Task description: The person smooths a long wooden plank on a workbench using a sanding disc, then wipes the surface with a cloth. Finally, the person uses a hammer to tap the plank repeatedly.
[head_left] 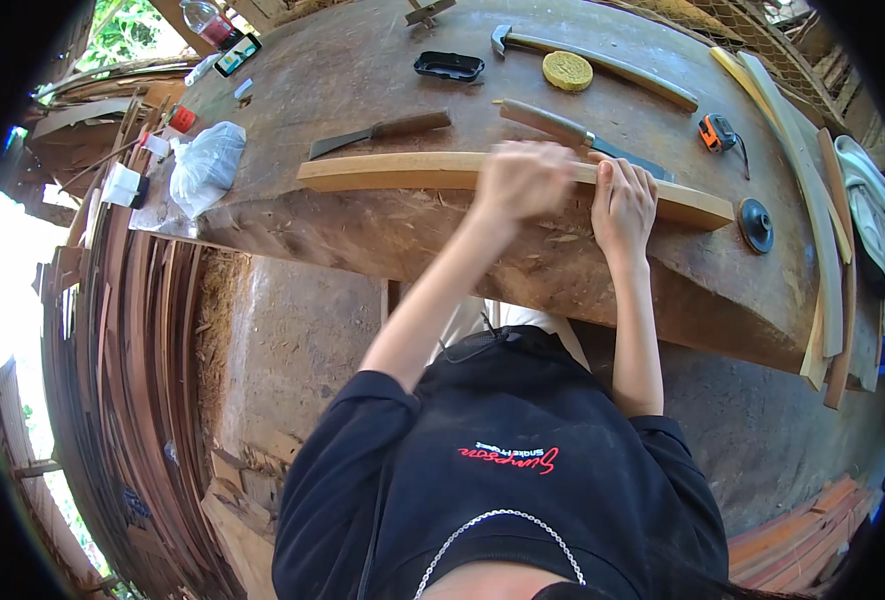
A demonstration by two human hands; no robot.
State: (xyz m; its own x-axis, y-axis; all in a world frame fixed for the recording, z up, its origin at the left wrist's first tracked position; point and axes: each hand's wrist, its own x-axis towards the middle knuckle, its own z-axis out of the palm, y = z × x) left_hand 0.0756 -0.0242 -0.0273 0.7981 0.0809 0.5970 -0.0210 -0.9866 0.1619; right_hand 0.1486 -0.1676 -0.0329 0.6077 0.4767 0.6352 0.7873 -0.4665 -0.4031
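Workbench [333, 95]: spans the upper half of the frame, its worn brown top crowded with tools.
Stacked boards [128, 400]: stand along the left side, beside the bench.
Long strips [801, 190]: run down the right side, overhanging the bench's front edge.
Wooden bar [393, 172]: lies upper centre, along the front of the bench, under both hands.
Hammer [613, 68]: upper centre-right, head toward the left.
Bladed tools: one [403, 124] left of centre, just behind the bar; another [553, 124] beyond the hands, its blade partly hidden by the right hand.
Plastic bag [208, 168]: knotted and filled, upper left, well clear of the bar.
Left hand [526, 182]: curled over the bar, blurred; cannot tell whether it grips anything.
Right hand [626, 205]: fingers bent over the bar, holding it.
Black tray [449, 66]: top centre.
Black disc [756, 225]: right, just beside the bar's end, the nearest obstacle there.
Yellow round block [568, 71]: before the hammer.
Tape measure [719, 132]: orange and black, upper right.
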